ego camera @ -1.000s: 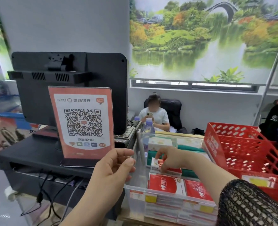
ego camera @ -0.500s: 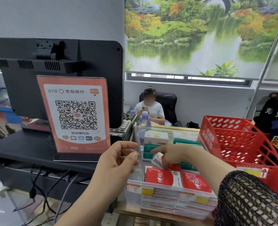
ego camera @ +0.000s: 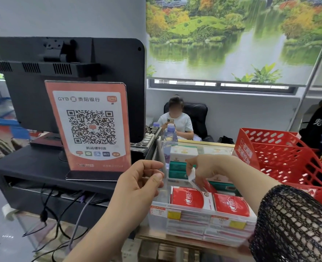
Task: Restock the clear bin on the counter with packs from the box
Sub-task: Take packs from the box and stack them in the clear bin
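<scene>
So the left hand [ego camera: 141, 184] is pinching the left wall of the clear plastic bin [ego camera: 157, 222], thumb and fingers closed on the thin edge, I'm guessing to keep the bin from sliding on the worktop [ego camera: 175, 241] while the other hand is working. The right hand [ego camera: 209, 170] is reaching over the middle of the bin with its fingers closed on a small red-and-white pack [ego camera: 192, 175], tilted nose-down, looking like it's being slotted in behind the front row.

The front row is already sitting full: flat red packs with white script [ego camera: 189, 200], side by side, with more stacked underneath. Behind them are green and white packs [ego camera: 177, 168] filling the back. Yellow and orange price tags [ego camera: 173, 214] are stuck on the bin's front wall, too small to read.

I can't see the box the packs are coming from. A red perforated plastic basket [ego camera: 288, 163] is standing just right of the bin.

Readable stuff: the orange acrylic QR sign [ego camera: 90, 127] in front of the black monitor [ego camera: 71, 76] is saying "GYB 贵阳银行" on top and "凯运便利店" under the code.
</scene>
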